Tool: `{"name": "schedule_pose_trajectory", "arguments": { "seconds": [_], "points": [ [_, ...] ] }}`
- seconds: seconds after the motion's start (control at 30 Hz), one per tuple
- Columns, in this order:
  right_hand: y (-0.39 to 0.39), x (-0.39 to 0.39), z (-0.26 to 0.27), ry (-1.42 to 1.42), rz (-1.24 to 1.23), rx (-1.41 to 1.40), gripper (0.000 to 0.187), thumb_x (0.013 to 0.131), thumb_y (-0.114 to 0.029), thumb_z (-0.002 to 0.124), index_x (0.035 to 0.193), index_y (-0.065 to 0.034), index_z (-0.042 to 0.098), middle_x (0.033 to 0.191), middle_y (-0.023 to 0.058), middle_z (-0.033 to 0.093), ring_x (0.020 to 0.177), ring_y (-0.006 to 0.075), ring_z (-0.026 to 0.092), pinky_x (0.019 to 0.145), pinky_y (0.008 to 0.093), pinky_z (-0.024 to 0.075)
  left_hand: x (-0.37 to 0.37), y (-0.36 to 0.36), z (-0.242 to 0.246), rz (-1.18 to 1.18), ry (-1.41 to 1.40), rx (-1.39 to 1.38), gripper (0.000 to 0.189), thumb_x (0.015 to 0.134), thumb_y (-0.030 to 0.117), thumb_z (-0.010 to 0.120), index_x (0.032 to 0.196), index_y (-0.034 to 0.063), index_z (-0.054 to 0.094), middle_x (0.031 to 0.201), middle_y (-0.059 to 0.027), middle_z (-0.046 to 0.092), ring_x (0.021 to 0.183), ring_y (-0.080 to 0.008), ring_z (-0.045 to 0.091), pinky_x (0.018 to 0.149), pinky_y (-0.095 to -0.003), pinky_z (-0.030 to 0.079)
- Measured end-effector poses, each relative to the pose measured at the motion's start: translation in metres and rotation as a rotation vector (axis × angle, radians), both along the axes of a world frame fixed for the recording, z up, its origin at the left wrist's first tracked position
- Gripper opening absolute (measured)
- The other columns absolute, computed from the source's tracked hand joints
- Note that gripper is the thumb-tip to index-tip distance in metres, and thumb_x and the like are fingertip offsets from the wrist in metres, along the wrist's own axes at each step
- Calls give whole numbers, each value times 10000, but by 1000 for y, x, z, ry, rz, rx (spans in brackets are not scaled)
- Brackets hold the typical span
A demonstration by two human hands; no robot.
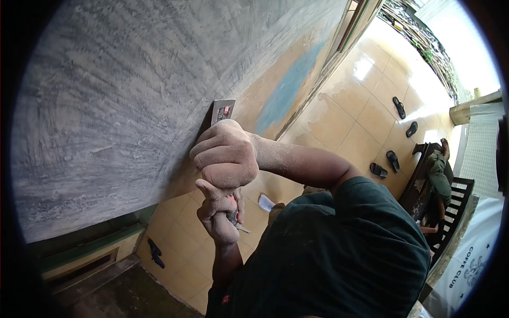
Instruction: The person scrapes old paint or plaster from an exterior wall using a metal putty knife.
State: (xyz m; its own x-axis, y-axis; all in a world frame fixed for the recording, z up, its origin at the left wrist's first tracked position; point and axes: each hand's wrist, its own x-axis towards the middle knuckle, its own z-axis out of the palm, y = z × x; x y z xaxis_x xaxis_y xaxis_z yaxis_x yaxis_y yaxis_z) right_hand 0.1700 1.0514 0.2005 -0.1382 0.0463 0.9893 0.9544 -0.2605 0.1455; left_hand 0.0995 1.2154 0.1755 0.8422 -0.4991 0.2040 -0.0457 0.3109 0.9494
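My right hand, dusted pale, is closed around a scraper whose flat metal blade shows above the knuckles. The blade is at the edge of the grey, streaked wall surface; whether it touches is unclear. Just below, my left hand is curled around a red and black object, mostly hidden by the fingers, with a thin pale tip sticking out. Its thumb is close under my right fist. Whether this object is part of the scraper cannot be told. Beside the grey area lies a tan wall patch with a blue streak.
Glossy tiled floor runs below the wall. Black sandals lie there, with a dark pair at lower left. A person in green rests on a dark wooden bench at right. A ledge is at lower left.
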Motion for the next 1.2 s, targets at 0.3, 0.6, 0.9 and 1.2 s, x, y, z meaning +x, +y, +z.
{"name": "schedule_pose_trajectory", "arguments": {
  "seconds": [0.3,0.6,0.9,1.2],
  "points": [
    [2,-3,-3,74,55,-49,363,836,1,528,547,-92,330,564,46,380,426,200,472,355,300,338,-21,-14,-7,28,32,-99,232,847,36,346,668,123,467,771,-216,447,343,-122,351,305,-161,279],
    [4,-4,-5,102,-41,-129,357,827,-20,588,567,-96,357,535,27,400,422,194,487,353,322,347,-8,-9,-29,-17,59,-155,107,794,119,392,703,103,445,683,-160,445,317,-153,361,288,-212,303],
    [-3,2,5,59,-51,-125,347,798,33,554,552,-97,346,528,32,402,404,188,469,350,314,354,4,-13,-13,-38,70,-167,217,833,77,354,630,110,424,701,-194,452,358,-111,302,291,-177,251],
    [-15,-1,6,131,-3,-44,345,817,57,498,548,-78,331,517,39,358,383,192,409,342,321,324,6,-21,3,-94,149,-170,228,848,-2,377,634,43,441,656,-172,465,359,-104,349,337,-213,266]
  ]
}}
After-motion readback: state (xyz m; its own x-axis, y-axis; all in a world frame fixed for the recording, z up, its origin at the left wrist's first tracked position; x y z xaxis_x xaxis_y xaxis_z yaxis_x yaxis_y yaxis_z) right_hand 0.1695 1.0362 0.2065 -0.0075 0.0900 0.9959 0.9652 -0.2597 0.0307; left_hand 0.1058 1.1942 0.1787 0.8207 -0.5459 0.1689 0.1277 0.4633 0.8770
